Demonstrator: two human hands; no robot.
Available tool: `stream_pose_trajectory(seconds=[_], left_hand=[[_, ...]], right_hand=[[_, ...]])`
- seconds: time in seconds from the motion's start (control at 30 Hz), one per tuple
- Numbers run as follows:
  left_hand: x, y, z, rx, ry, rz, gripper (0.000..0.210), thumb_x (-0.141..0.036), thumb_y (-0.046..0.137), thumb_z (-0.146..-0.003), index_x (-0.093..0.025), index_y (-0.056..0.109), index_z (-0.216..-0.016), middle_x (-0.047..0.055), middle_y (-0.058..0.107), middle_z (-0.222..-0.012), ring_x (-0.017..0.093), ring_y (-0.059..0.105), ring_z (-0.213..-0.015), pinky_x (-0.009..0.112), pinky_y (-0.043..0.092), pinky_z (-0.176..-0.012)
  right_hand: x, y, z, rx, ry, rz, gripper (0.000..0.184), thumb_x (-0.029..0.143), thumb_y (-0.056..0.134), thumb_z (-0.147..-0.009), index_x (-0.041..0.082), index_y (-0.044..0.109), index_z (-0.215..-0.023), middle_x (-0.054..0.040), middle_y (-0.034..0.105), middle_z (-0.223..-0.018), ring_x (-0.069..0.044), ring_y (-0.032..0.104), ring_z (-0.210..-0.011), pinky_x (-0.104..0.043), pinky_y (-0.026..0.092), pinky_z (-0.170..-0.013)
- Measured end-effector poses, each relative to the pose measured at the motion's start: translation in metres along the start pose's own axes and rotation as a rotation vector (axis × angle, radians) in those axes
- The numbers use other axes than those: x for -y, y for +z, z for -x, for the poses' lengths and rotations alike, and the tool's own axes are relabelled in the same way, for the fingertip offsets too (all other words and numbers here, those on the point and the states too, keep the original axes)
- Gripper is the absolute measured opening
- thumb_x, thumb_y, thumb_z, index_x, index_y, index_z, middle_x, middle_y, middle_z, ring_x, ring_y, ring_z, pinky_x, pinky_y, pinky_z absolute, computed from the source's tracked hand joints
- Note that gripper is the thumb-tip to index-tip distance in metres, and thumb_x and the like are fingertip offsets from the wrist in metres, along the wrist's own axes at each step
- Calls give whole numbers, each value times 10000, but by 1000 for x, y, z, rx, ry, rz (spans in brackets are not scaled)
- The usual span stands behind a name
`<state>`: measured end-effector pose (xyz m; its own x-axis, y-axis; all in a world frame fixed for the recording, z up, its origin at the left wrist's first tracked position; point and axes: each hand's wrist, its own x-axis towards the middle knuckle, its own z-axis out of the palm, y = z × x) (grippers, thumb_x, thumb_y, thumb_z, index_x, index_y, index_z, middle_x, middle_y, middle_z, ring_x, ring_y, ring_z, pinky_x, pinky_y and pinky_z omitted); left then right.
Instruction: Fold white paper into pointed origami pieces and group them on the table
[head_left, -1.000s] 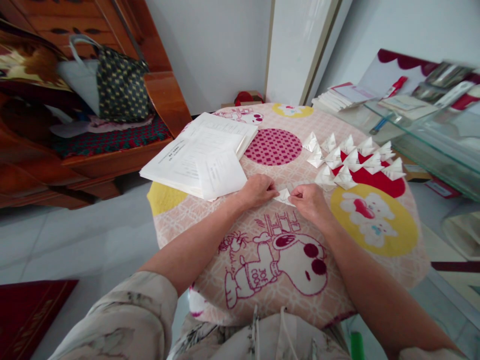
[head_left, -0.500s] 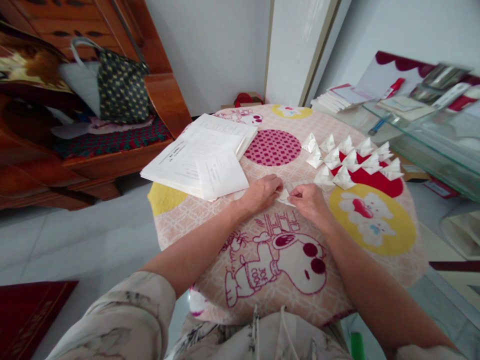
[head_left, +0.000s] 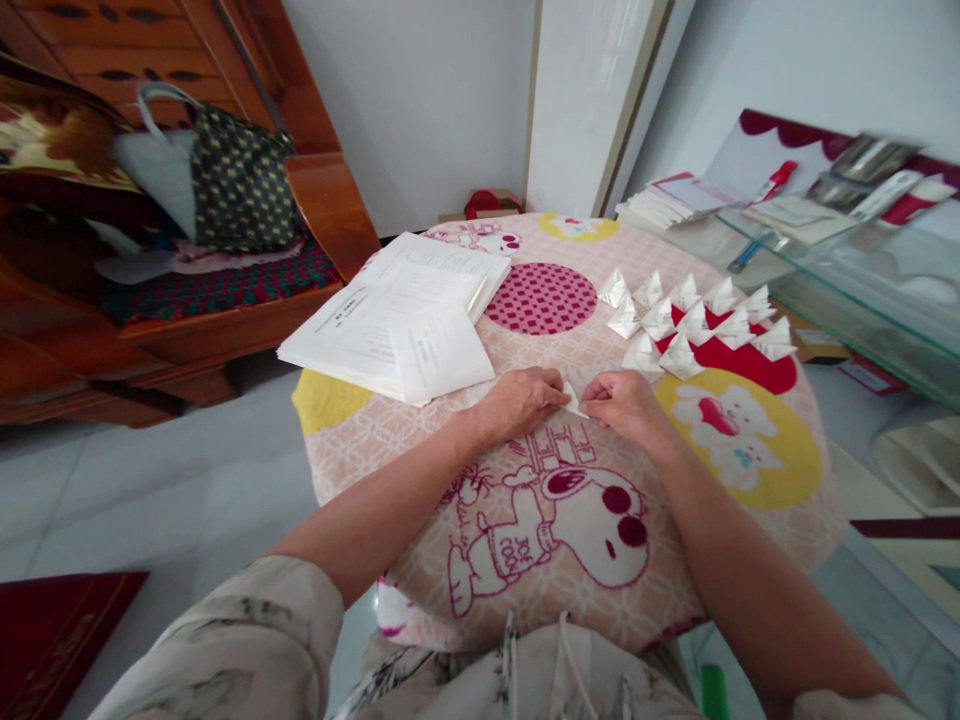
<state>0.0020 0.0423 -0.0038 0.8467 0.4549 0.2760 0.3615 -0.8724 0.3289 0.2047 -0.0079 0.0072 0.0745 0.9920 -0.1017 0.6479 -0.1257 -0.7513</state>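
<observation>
A small folded piece of white paper (head_left: 574,398) lies between my two hands, low over the patterned tablecloth (head_left: 525,360). My left hand (head_left: 529,400) pinches its left side, fingers bent and close together. From the right, my right hand (head_left: 619,402) grips the paper's other edge between thumb and fingertips. Part of the paper is hidden behind the fingers. Beyond my right hand stand several folded paper pieces (head_left: 694,322) with pointed tips, set out in rows. Left of my hands is a stack of printed paper sheets (head_left: 367,315), with a smaller loose sheet (head_left: 442,350) on top.
On the right, a glass shelf (head_left: 847,285) carries papers, a red marker (head_left: 778,182) and metal containers (head_left: 870,158). A wooden bench (head_left: 330,205) with a dotted bag (head_left: 240,180) stands at the left. A red box (head_left: 491,203) sits behind the table.
Both hands have shifted slightly toward me, still on the folded paper. My left fingers have moved down along its edge. The whole view has tilted a little.
</observation>
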Motion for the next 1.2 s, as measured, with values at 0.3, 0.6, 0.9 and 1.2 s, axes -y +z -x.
stream_pose_trajectory(seconds=[0.3, 0.6, 0.9, 1.2], left_hand=[[-10, -12, 4, 125, 18, -124, 277, -227, 470, -999, -207, 741, -1052, 84, 665, -939, 176, 634, -842, 283, 473, -735], [-12, -11, 3, 142, 2, -157, 256, -204, 495, -977, -210, 739, -1056, 96, 665, -997, 191, 631, -872, 299, 489, -751], [-1, -10, 2, 83, -36, 43, 287, -157, 539, -937, -207, 731, -1145, 79, 694, -1143, 192, 650, -1029, 315, 501, -918], [-3, -9, 0, 90, -75, 34, 291, -148, 552, -922, -193, 737, -1142, 84, 703, -1121, 205, 659, -999, 329, 515, -895]], right_hand=[[1, -5, 5, 41, 21, -14, 50, 193, 660, -682, 165, 674, -643, 30, 572, -466, -111, 521, -420, -218, 368, -438], [14, 5, 6, -68, 47, -71, 50, 185, 624, -669, 170, 664, -644, 13, 623, -514, -111, 531, -404, -219, 374, -417], [20, 13, 2, 82, 188, -124, 87, 99, 588, -693, 178, 591, -658, 34, 593, -466, -85, 501, -314, -178, 274, -316], [24, 16, -3, 85, 151, -11, 128, 93, 639, -725, 177, 595, -640, 27, 569, -442, -111, 484, -304, -218, 305, -352]])
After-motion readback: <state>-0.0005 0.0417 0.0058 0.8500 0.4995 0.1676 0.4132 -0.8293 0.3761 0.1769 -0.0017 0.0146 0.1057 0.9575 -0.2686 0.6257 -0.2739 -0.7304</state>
